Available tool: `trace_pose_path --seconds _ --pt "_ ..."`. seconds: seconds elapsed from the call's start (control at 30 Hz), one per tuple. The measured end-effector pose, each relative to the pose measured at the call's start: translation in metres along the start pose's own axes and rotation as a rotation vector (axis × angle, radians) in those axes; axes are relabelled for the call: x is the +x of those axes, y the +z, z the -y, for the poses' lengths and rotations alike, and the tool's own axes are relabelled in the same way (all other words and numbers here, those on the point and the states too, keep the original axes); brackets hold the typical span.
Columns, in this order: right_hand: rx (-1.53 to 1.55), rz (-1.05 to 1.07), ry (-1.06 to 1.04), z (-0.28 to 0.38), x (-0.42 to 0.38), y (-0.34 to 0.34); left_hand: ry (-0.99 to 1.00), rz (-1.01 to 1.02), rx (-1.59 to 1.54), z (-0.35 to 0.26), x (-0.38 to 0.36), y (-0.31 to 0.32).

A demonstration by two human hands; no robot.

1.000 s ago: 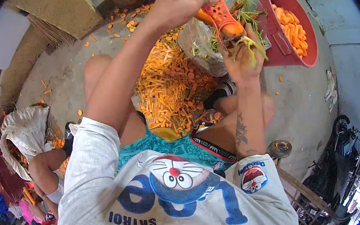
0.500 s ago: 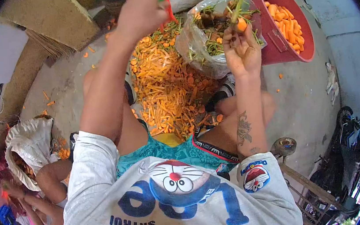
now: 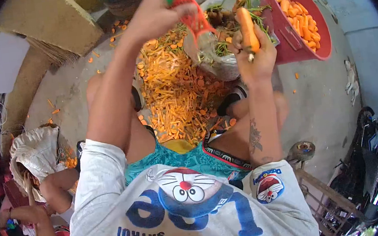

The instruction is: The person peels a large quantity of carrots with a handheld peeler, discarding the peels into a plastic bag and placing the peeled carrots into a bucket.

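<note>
My left hand (image 3: 165, 11) is closed around a red, Y-shaped peeler (image 3: 194, 17) with a green end, somewhat blurred. The peeler's forked end points down toward the floor, apart from the carrot. My right hand (image 3: 257, 59), palm up, grips an orange carrot (image 3: 248, 29) that stands lengthwise between thumb and fingers. Behind that hand is a clear plastic bag (image 3: 200, 53) of green stalks and carrot tops. A heap of carrot peels and slices (image 3: 171, 87) covers the floor between my legs.
A tilted red tub (image 3: 282, 37) of peeled carrots stands at the upper right. A dark bin (image 3: 124, 4) is at the top. At lower left, another person's arm (image 3: 42, 218) reaches beside a white sack (image 3: 36, 149). A cat (image 3: 351, 81) lies at the right.
The carrot has turned from end-on to lengthwise, and its green stalk no longer shows at the top. My left hand has moved right and lower, bringing the peeler into fuller view.
</note>
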State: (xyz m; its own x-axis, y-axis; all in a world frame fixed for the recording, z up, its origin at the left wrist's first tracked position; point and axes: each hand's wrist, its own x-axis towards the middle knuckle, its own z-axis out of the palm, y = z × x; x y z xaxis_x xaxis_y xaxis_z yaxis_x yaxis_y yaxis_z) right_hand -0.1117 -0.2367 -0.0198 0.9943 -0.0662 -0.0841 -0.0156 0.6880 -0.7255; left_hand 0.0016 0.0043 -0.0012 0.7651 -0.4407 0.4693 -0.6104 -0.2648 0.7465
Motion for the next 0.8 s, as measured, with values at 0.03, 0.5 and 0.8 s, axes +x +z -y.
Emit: trace_pose_path --seconds 0.03,0.5,0.8 --pt "-0.028 -0.039 -0.019 -0.002 -0.001 0.0 -0.079 -0.038 -0.278 -0.005 0.001 -0.003" --pt "0.086 0.304 0.147 -0.012 -0.006 -0.009 -0.21 -0.315 -0.263 -0.01 0.014 -0.015" --pt "-0.038 0.103 0.113 -0.004 -0.019 0.01 -0.08 -0.256 -0.416 -0.015 0.012 -0.003"
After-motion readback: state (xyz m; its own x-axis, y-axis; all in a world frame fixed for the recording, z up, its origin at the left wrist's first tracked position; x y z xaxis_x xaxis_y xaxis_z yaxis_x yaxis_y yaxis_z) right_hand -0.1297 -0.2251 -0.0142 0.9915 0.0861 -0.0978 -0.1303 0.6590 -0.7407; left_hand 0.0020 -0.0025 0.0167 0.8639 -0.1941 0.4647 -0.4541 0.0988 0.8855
